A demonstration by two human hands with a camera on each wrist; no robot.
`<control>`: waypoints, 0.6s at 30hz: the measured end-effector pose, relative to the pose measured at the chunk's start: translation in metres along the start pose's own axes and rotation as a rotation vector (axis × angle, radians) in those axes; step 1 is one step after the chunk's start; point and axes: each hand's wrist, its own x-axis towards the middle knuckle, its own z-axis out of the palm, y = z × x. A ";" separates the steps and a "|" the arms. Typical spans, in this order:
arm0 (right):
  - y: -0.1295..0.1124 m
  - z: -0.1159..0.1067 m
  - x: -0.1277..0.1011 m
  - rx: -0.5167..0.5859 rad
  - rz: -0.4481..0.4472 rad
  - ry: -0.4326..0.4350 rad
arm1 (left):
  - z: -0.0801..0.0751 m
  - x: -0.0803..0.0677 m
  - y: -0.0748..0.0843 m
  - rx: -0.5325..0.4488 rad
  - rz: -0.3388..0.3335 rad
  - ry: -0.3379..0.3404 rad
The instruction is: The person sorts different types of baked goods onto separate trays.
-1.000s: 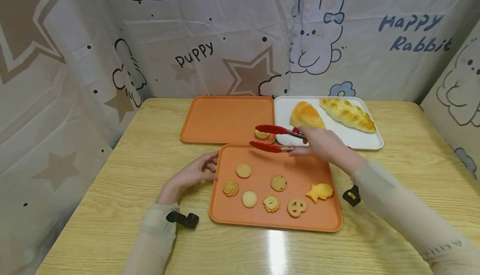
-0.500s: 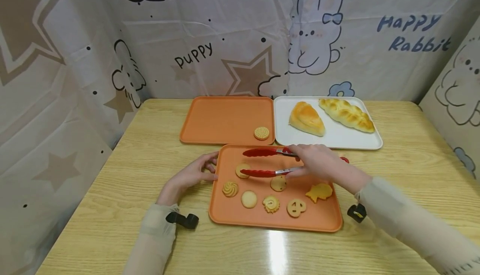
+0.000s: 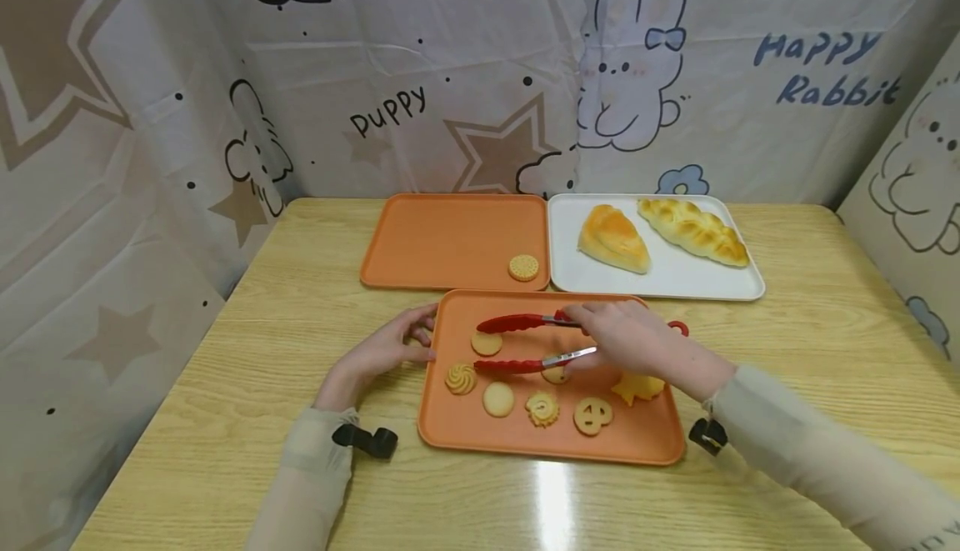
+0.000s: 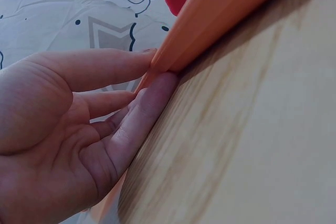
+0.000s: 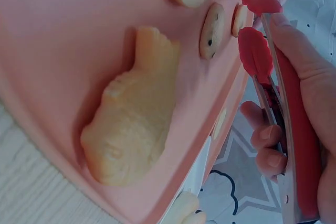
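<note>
Having left one ridged round biscuit (image 3: 523, 267) on the far orange tray (image 3: 442, 238), we've brought our right hand (image 3: 626, 338), clasping the open red-tipped metal tongs (image 3: 517, 343), back around the plain round biscuit (image 3: 487, 343) on the near orange tray (image 3: 600, 443), whose left edge our left hand (image 3: 382, 351) steadies on the wooden tabletop (image 3: 300, 309).

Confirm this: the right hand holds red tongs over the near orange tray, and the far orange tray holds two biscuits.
Not quite. The right hand does hold the red tongs over the near orange tray, but the head view shows the far orange tray holding one round biscuit.
</note>
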 end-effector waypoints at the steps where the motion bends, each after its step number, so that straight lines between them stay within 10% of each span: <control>1: 0.000 0.000 0.001 -0.001 0.004 0.004 | 0.000 0.000 0.000 -0.003 -0.002 0.001; 18: 0.013 0.008 0.017 -0.096 0.045 0.075 | 0.001 0.000 0.001 -0.027 -0.007 0.001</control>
